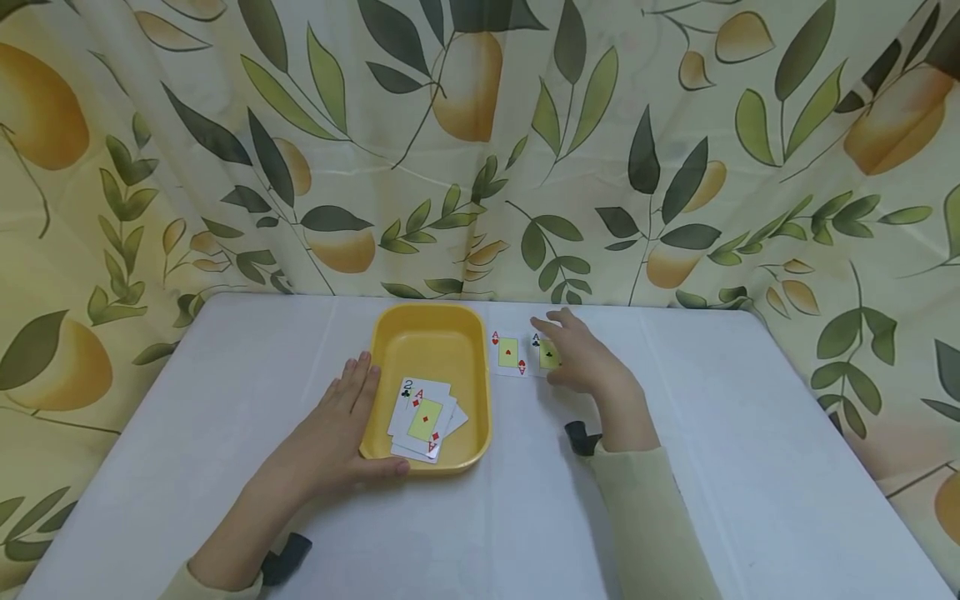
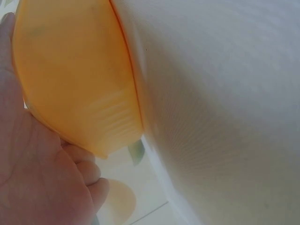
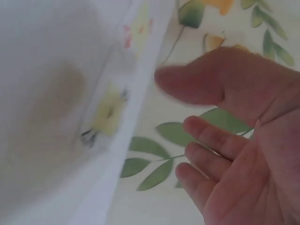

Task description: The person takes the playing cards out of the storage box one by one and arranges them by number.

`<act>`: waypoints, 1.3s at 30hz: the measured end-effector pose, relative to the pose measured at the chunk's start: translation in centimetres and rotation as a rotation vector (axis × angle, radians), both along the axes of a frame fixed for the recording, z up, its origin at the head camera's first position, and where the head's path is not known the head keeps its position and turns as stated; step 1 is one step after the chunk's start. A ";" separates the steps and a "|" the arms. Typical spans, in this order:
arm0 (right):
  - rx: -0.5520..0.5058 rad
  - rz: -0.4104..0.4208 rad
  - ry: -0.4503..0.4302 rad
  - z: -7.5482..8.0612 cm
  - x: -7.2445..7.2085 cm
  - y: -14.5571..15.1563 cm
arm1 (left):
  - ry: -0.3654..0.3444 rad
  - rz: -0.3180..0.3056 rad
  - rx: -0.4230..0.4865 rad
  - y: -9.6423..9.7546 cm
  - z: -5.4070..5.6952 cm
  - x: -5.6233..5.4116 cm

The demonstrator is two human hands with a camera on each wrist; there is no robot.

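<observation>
A curtain with a print of leaves and fruit fills the background, behind a white table. On the table, left of its middle, stands a yellow tray. A pale sleeve covers the right forearm.

The left hand rests against the tray's left side, fingers straight and close together, thumb stretched out to the near rim. The right hand is above the table to the right of the tray, fingers loosely bent and thumb apart from them, with nothing pinched between.

In the near part of the tray lies a loose pile of cards, face up: an ace of diamonds on top, a two of clubs partly under it. Outside, just right of the tray and near the table's far edge, an ace of hearts lies face up. Beside it is an ace of clubs, partly hidden by the right hand; the right wrist view is blurred, but the fingers seem clear of it.
</observation>
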State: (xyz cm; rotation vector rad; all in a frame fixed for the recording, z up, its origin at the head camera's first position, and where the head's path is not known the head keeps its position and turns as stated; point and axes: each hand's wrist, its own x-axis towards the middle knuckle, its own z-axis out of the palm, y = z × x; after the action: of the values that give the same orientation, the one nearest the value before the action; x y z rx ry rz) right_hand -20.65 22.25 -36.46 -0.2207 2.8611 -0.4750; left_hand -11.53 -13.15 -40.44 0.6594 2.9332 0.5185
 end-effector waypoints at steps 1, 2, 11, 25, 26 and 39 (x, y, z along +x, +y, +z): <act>-0.003 0.013 0.011 0.2 0.2 -0.2 | 0.003 -0.002 0.001 0.0 0.0 0.0; -0.011 0.031 0.023 0.5 0.3 -0.5 | 0.003 -0.001 0.003 0.0 0.0 0.0; -0.111 0.145 0.099 3.0 2.6 -4.2 | -0.003 0.003 -0.002 -0.1 0.0 0.1; -0.063 0.385 0.115 2.5 6.0 -10.5 | 0.014 -0.018 -0.005 -0.2 -0.1 -0.1; -0.055 0.397 0.110 2.4 6.1 -10.8 | 0.013 -0.017 -0.010 -0.2 -0.1 -0.1; 0.165 0.511 0.126 -1.4 6.6 -14.0 | 0.014 -0.027 0.005 -0.2 0.1 -0.2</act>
State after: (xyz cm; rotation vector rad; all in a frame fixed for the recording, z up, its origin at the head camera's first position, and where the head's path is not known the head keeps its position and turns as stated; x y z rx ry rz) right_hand -14.07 8.24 -37.82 -0.9455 2.7865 -0.1260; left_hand -11.69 -13.36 -40.35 0.7055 2.9320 0.5209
